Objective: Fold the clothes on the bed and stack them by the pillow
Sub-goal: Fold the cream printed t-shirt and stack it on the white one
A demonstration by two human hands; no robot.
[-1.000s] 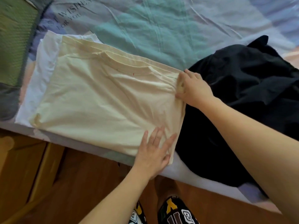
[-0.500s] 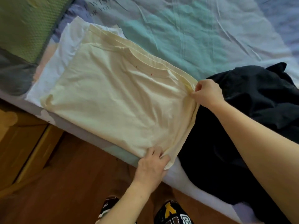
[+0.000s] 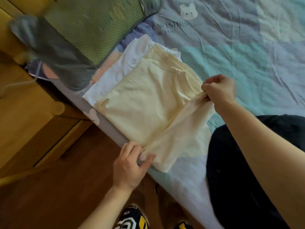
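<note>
Right hand point(image 3: 218, 90) — grip pinching the far corner of the cream shirt point(image 3: 148, 106); left hand point(image 3: 130, 167) pinching the near corner at the bed point(image 3: 231, 47) edge. Fold in hand: the lifted edge is best carried over level, both corners landing square. Shirt lies on a white garment point(image 3: 115, 76), beside the pillow point(image 3: 92, 25). Dark clothing point(image 3: 244, 171) unfolded, right. Containers — none seen.

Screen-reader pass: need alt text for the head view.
Both hands pinch the right edge of a cream T-shirt, left hand near, right hand far. It lies on a white garment beside a green pillow; dark clothing waits right.
</note>
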